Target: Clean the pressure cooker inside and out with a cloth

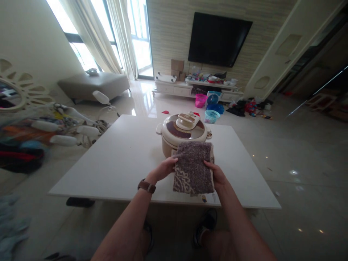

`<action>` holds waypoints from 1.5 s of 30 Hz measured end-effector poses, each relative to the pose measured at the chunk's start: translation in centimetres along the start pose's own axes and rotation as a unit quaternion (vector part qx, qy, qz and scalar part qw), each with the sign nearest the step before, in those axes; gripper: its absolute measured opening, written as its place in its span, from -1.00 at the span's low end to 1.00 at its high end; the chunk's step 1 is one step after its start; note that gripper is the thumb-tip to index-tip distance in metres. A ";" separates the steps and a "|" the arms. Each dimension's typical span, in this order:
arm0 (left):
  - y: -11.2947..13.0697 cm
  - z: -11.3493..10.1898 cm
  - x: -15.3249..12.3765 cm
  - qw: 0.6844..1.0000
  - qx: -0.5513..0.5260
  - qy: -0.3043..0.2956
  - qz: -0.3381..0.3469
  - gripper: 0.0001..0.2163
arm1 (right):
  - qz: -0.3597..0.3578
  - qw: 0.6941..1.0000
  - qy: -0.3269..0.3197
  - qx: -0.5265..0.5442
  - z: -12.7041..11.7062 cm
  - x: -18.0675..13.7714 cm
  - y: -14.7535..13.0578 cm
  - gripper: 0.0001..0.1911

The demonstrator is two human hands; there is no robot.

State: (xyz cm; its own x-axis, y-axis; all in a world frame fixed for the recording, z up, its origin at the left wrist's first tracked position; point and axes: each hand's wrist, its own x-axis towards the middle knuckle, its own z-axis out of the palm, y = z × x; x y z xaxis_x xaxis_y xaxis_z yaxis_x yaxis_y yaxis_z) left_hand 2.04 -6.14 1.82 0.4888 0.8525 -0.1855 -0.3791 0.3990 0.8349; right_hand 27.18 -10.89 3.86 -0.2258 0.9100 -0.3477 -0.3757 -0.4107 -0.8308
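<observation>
A folded purple-grey towel [194, 168] with a cream scroll pattern at its lower left is held up between my two hands. My left hand [166, 167] grips its left edge, thumb on top. On the right edge, my right hand [217, 174] holds it the same way; the fingers of both are hidden underneath. Just behind the towel stands a cream electric cooker [166, 143] with a transparent lid [174, 127] and a beige handle on top. The towel covers part of the cooker's front. Both rest over a white table [130, 156].
Small stickers [203, 198] lie at the table's front edge. Beyond the table are a light-blue basket [212, 116], a pink bin [200, 100] and a cluttered TV cabinet [174, 88]. A lamp with white shades [88, 130] stands left of the table.
</observation>
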 end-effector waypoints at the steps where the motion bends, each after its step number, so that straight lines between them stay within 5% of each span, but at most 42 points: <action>1: 0.2 -0.1 0.2 1.000 0.001 -0.025 -0.007 -0.66 | -0.048 0.998 0.035 0.001 -0.5 -0.5 -0.6 -0.69; 3: 0.7 -0.2 0.6 0.999 0.003 -0.054 -0.005 -0.62 | -0.157 0.978 0.139 0.017 -1.4 -1.3 -2.0 -0.66; 7: 1.3 -0.1 1.3 0.998 -0.019 -0.045 0.042 -0.62 | -0.346 0.886 0.307 -0.043 -1.0 -1.0 -5.3 -0.51; 11: 1.4 0.6 1.7 0.997 -0.031 -0.019 0.065 -0.69 | -0.407 0.807 0.256 -0.342 2.8 2.5 -6.3 -0.55; 16: 1.6 0.6 1.5 0.997 -0.014 0.040 0.072 -0.71 | -0.357 0.659 0.236 -0.619 5.8 7.1 -5.5 -0.19; 18: 1.9 0.1 1.1 0.995 -0.011 0.053 0.087 -0.70 | -0.346 0.649 0.265 -0.624 4.9 8.6 -6.4 -0.20; 24: 2.9 -1.7 -0.1 0.984 -0.022 0.124 0.129 -0.73 | -0.319 0.688 0.300 -0.579 1.6 12.0 -11.5 -0.62; 29: 3.5 -2.3 -0.1 0.963 -0.050 0.210 0.159 -0.75 | -0.299 0.678 0.283 -0.609 2.4 11.0 -12.3 -0.75; 33: 3.3 -2.0 0.2 0.957 -0.066 0.234 0.157 -0.76 | -0.299 0.638 0.235 -0.669 5.3 7.8 -9.7 -0.58; 39: 2.4 -1.8 1.3 0.941 -0.078 0.304 0.124 -0.76 | -0.319 0.537 0.123 -0.771 11.2 5.2 -3.5 -0.28; 45: 1.8 -2.7 1.5 0.934 -0.071 0.330 0.121 -0.73 | -0.388 0.497 0.117 -0.767 10.3 5.1 1.1 -0.24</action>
State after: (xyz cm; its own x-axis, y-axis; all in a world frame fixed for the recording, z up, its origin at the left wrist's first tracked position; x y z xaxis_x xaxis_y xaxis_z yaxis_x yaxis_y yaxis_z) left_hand -0.09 -3.23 1.65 -0.1967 0.9274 -0.3182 -0.5381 0.1692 0.8257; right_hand 16.38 -7.32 5.65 -0.3702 0.8162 0.4435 0.9003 0.4329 -0.0452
